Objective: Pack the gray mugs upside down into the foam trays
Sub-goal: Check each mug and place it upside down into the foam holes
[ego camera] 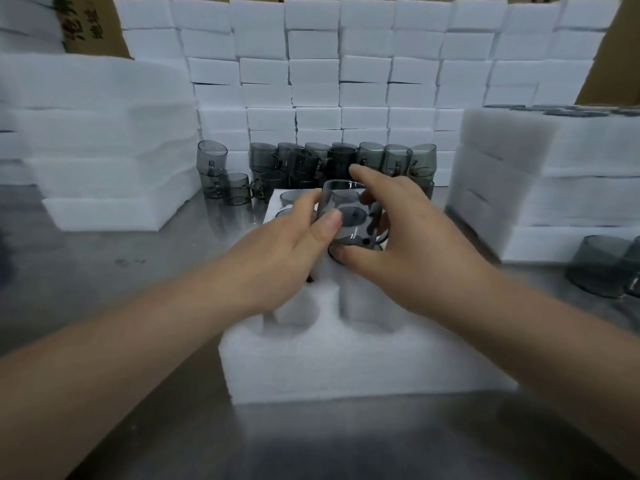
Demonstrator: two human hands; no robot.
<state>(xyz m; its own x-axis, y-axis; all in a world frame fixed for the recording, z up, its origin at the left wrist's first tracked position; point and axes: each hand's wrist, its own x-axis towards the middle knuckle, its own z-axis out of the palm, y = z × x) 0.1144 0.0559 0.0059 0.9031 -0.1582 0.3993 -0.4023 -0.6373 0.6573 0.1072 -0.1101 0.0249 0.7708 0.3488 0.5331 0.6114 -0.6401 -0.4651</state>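
A white foam tray with round pockets lies on the steel table in front of me. Over its middle I hold one gray glass mug, its flat base turned up. My left hand grips the mug's left side with thumb and fingers. My right hand grips its right side, thumb under the rim and fingers curled over the far edge near the handle. Two mug bases show in the tray's far pockets. Two near pockets stand empty.
Several gray mugs are stacked behind the tray. More mugs stand at the right edge. Foam tray piles rise on the left and right. A wall of foam blocks closes the back.
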